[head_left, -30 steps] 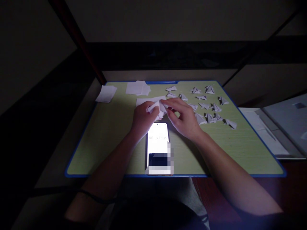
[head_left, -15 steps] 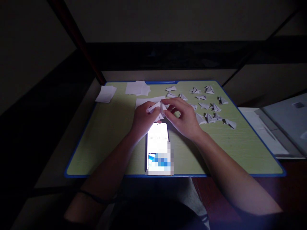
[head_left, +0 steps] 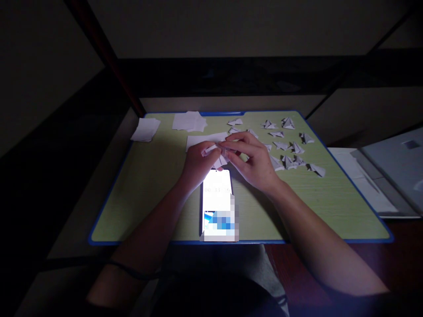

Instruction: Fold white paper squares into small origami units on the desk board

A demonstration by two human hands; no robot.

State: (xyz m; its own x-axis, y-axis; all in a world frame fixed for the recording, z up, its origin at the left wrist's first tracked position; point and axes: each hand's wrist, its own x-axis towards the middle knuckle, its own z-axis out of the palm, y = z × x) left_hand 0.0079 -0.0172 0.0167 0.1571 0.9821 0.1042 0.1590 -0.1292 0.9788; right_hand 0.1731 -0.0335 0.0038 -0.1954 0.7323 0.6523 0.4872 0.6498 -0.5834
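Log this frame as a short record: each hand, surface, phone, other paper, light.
Left hand: grips white paper, thumb on top
Right hand: fingertips at that paper's right side
Surface: green tabletop, blue rim
Phone: screen lit, lying nearer the wearer than the hands
Other paper: folded pieces scattered right; flat sheets towards far left
Light: dim room

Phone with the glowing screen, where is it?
In the head view, the phone lies at the middle of the green table's near edge, between the forearms, just nearer than the paper in the left hand and right hand.
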